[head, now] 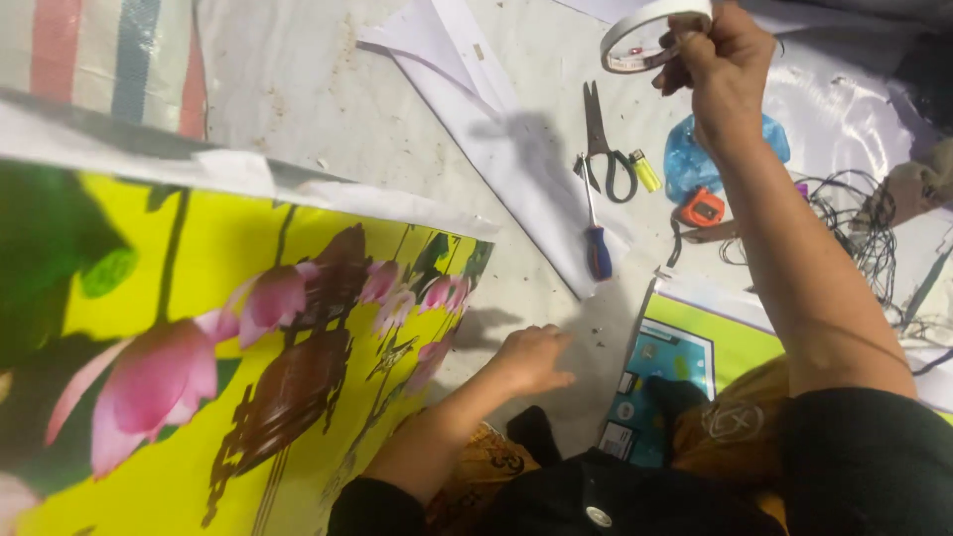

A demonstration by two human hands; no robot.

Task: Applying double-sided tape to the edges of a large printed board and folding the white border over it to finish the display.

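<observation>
My right hand (727,62) is raised at the top right and grips a white roll of tape (650,30). My left hand (531,357) rests low in the middle, fingers curled on the dusty grey floor, right beside the edge of a large yellow printed banner (189,397) with pink lotus flowers and a dark brown ornament. The banner's white top edge is folded over. Below my right hand lie black-handled scissors (602,144), a blue-handled screwdriver (594,233) and a yellow lighter (645,171).
A blue plastic bag (685,159), an orange tape measure (702,207) and tangled black wires (864,233) lie at the right. A white sheet strip (496,129) runs diagonally across the floor. A green and blue printed sheet (685,352) lies by my knees. A striped woven sack (99,60) sits top left.
</observation>
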